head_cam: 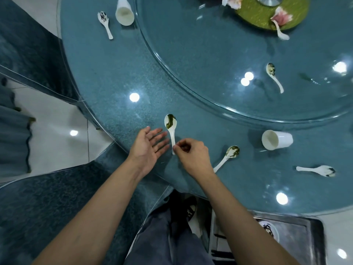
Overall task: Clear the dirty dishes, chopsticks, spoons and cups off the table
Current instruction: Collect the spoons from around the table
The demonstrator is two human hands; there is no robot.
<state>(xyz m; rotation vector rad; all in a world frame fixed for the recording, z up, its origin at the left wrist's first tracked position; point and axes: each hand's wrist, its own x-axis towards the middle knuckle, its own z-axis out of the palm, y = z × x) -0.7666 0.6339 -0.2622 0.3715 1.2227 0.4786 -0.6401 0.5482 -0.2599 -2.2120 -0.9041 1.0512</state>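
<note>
We look down over a round blue-green table, with our two bare forearms reaching in from the bottom edge. Our left hand lies open with the palm turned up, fingers straight and slightly spread, holding nothing. Its fingertips sit just beside the handle of a white spoon; we cannot tell whether they touch it. This spoon lies flat near the table's front edge, its bowl pointing away from us and streaked with dark green sauce. Our right hand is curled, thumb and forefinger pinching the near end of that handle.

At the far left, well away from our hands, a small spoon and a white cup, its mouth facing us, lie just outside the rim of a glass turntable. To the right of our right hand lies a second spoon with green residue. Beyond it is a second cup on its side, and then a third spoon. On the turntable a fourth spoon lies alone, and a fifth spoon rests against a green centrepiece with pink flowers. At lower right, below the table edge, a metal tray holds a soiled white dish.
</note>
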